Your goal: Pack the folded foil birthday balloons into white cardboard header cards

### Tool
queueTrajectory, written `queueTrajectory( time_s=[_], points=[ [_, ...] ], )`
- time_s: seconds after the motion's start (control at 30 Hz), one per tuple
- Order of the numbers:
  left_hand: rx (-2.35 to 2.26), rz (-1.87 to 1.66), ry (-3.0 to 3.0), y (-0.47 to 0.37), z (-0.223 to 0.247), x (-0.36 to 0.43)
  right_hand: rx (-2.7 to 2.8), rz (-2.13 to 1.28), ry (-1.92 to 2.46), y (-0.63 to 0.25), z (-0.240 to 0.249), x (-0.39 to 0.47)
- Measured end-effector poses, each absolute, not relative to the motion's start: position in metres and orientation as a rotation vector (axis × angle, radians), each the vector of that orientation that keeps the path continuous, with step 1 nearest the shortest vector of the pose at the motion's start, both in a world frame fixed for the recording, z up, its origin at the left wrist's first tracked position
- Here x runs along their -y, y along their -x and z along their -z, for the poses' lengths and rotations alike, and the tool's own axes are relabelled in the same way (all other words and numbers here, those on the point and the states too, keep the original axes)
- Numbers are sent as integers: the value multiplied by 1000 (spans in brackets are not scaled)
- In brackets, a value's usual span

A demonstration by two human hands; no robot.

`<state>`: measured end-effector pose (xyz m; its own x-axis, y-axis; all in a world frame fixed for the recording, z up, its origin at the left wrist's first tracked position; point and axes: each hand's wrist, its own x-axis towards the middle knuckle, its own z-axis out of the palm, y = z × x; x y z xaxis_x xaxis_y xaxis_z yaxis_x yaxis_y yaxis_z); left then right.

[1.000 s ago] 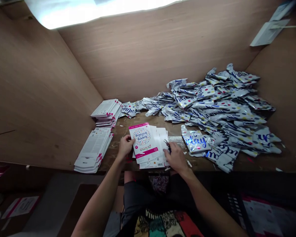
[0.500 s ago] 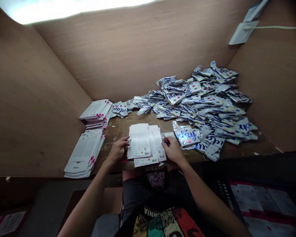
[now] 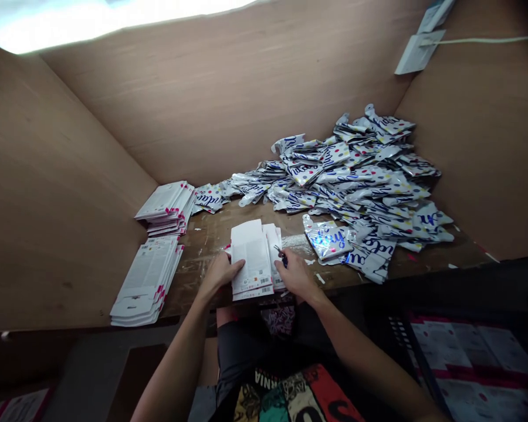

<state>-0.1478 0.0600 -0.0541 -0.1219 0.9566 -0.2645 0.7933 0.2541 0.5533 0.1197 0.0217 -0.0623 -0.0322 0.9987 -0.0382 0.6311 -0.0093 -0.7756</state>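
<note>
Smooth, faintly grained wooden panels (image 3: 229,99) box me in at the back and on both sides, and a glaring white light (image 3: 92,20) spans the top left. Below them runs my counter (image 3: 206,231), brown, scuffed and streaked with pale marks. A slumped, crinkled heap of foil packets (image 3: 356,181) fills its back and right, silvery white with coloured dots and blue lettering, the flat shapes lapping over one another. Against the left panel lean two piles of flat card sleeves, a rear stack (image 3: 165,202) and a front stack (image 3: 145,275), oblong, matte white, edged in pink. In front of me, at the counter's near edge, lie the white printed sleeves (image 3: 250,255) I am handling, overlapping, barcodes along the bottom. My left hand (image 3: 220,272) pinches their left side, thumb flat on top. My right hand (image 3: 298,274) is curled around small dark-handled snips (image 3: 283,257), its thumb beside the right-hand sleeves; I can't tell whether it touches them. Torn white scraps (image 3: 320,278) dot the wood to the right.
</note>
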Motion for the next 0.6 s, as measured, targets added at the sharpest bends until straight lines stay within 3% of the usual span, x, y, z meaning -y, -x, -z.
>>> queueTrajectory(
  time_s=[0.2, 0.37, 0.6],
  points=[
    [-1820, -443, -1417, 142, 55, -49, 1615, -1004, 1356, -79, 53, -5],
    [-1702, -470, -1347, 146, 45, -42, 1626, -916, 1133, -49, 47, 11],
    [-1857, -443, -1479, 133, 48, -50, 1713, -817, 1464, -80, 59, 9]
  ],
)
